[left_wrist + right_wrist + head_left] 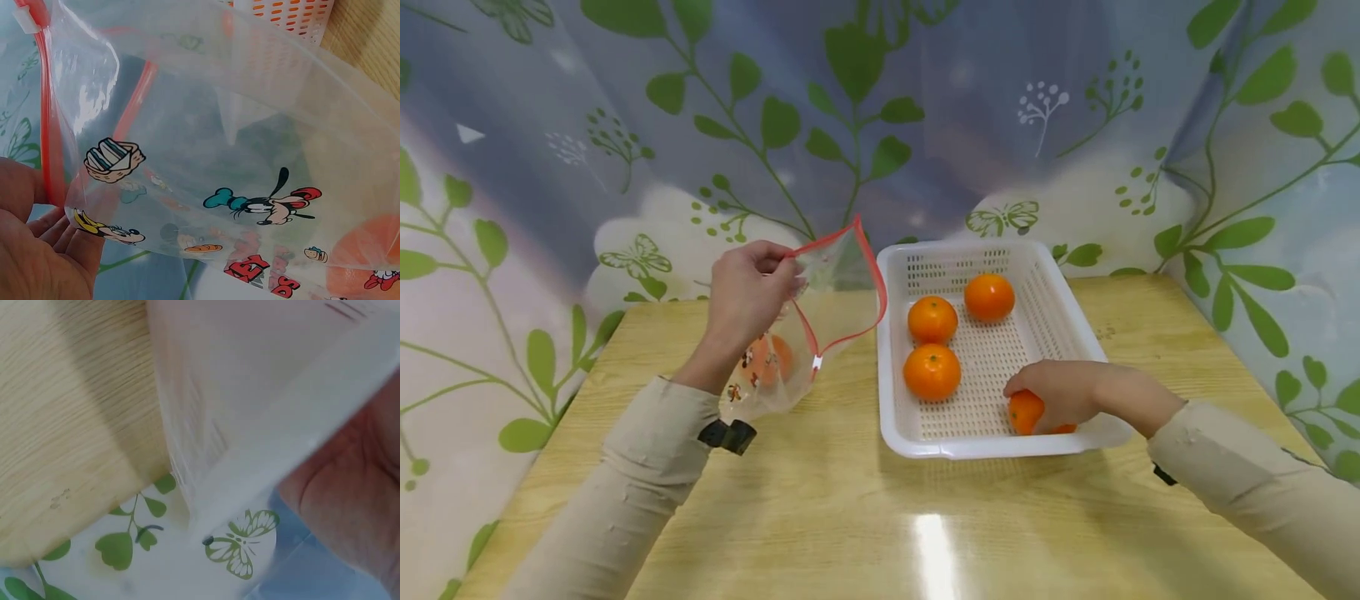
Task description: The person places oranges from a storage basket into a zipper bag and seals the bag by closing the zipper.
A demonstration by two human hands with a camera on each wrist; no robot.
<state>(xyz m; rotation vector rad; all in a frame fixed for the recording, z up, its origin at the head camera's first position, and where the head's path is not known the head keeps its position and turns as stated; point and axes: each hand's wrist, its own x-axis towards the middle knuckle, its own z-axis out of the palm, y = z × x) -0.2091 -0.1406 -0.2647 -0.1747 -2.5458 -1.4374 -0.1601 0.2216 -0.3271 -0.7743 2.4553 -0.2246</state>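
Left grip (pixel 747 283) on clear bag (pixel 848 300), right grip (pixel 1063 390) on orange (pixel 1025 412) in basket (pixel 992 450)

Far left: beige left sleeve (pixel 625 483), dark band (pixel 727 435) at its cuff, both on the near side of the left grip. Left grip: thumb and fingers together, clamped on the red-edged mouth of the clear bag; left wrist view shows cartoon prints on the film beside the hand. Below the left grip, one bagged orange (pixel 767 360), seen through the film, low in the bag. To the right of and below the left grip, white slider (pixel 817 362) on the red zip; the mouth gapes.

Further right: basket, white, perforated, standing on the wooden surface (pixel 820 517). Inside, left of the right grip, front orange (pixel 932 372) and, just behind it, rear orange (pixel 932 319). Far orange (pixel 988 297) lies beyond the right grip, slightly to its left.

Right grip: fingers curled over the orange, clamped on it, near right corner of basket; fruit partly covered. In right wrist view the basket wall hides the fingers. Far right: right sleeve (pixel 1255 483), behind the right grip's wrist
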